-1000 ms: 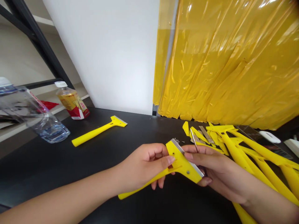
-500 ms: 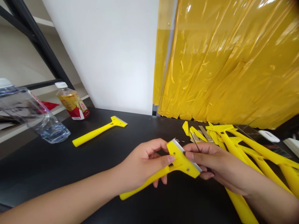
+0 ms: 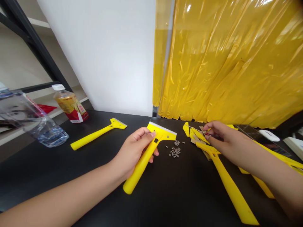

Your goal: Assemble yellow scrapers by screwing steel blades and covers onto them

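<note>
My left hand (image 3: 139, 145) is closed round the neck of a yellow scraper (image 3: 139, 167), its metal-edged head pointing up and a screw showing at the head's right side. My right hand (image 3: 219, 134) pinches a thin screwdriver (image 3: 196, 129), whose shaft points left over small yellow plates (image 3: 197, 135). Small screws and nuts (image 3: 175, 151) lie in a loose pile between the hands. Another yellow scraper (image 3: 99, 134) rests on the black table at the left. Below my right hand lies a yellow handle (image 3: 229, 179).
A drink bottle (image 3: 71, 105) and a large clear bottle (image 3: 48, 129) stand at the left. More yellow handles (image 3: 262, 186) lie under my right forearm. A white panel (image 3: 106, 56) and yellow plastic sheeting (image 3: 224, 63) rise behind the black table (image 3: 99, 183). A white object (image 3: 269, 135) lies at the right.
My right hand has left the scraper head and moved right and up with the screwdriver. My left hand has turned the scraper more upright and moved it left. The screw pile now shows.
</note>
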### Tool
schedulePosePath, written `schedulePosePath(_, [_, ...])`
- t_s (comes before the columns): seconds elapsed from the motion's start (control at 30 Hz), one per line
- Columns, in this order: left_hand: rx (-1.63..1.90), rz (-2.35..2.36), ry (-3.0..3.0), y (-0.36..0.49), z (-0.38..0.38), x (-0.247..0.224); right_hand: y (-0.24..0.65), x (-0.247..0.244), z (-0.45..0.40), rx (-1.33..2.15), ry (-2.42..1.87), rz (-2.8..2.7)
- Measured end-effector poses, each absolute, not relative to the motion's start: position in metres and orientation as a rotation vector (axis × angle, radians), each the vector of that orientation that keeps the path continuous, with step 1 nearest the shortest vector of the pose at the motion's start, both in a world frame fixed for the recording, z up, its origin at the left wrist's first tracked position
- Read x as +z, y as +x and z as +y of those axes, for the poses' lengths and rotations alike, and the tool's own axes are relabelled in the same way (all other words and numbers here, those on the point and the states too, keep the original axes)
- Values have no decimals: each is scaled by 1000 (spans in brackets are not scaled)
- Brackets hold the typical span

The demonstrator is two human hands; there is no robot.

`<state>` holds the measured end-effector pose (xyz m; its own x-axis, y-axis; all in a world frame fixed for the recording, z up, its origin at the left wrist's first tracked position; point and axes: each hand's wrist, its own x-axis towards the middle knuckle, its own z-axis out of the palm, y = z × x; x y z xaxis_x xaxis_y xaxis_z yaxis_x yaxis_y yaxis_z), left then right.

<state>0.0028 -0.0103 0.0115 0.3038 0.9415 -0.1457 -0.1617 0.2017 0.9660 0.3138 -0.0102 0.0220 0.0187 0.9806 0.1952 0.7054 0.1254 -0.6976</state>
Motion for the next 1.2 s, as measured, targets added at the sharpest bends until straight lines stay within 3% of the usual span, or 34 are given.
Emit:
schedulePosePath(0.13, [937, 942, 1081, 3, -11, 11, 313, 37, -13, 652, -1603, -1646])
schedulePosePath(0.3, [947, 944, 1073, 4, -11, 11, 308, 52, -19, 282, -1686, -1541])
schedulePosePath(0.5, [953, 953, 1066, 4, -11, 11, 305, 37, -14, 698, -1509, -1615])
schedulePosePath(0.73, [951, 955, 1077, 4, -11, 10, 303, 32, -9, 415, -1747, -1655])
schedulePosePath(1.2, [943, 950, 1093, 4, -12, 10, 301, 18, -2, 635, -1662, -1587])
